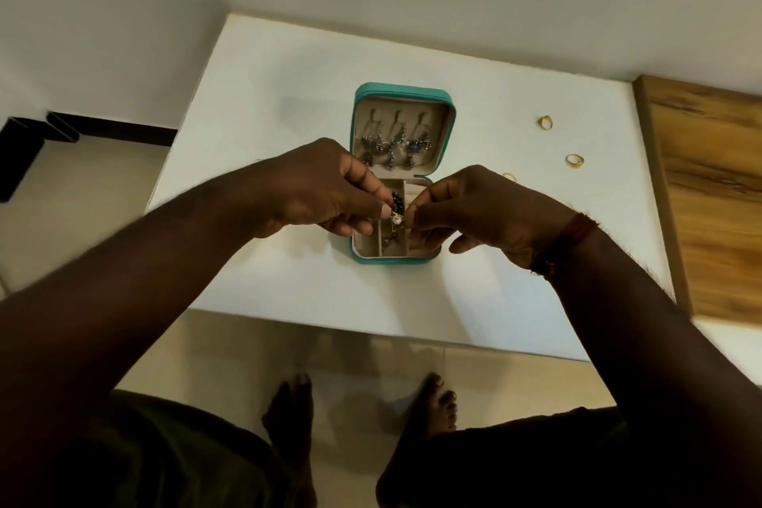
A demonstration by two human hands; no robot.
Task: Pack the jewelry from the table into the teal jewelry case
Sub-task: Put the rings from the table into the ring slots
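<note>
The teal jewelry case lies open in the middle of the white table. Dark pendants hang inside its raised lid. Both hands hover over the tray of beige compartments. My left hand and my right hand pinch a small silver earring with a pale stone between their fingertips, just above the tray. Dark beads sit under my left fingers. Three gold rings lie on the table to the right: one far, one nearer, one partly hidden behind my right hand.
A wooden surface borders the table's right edge. The wall runs along the table's far side. The front edge is close to me, with my bare feet on the tiled floor below. Dark furniture stands at the left.
</note>
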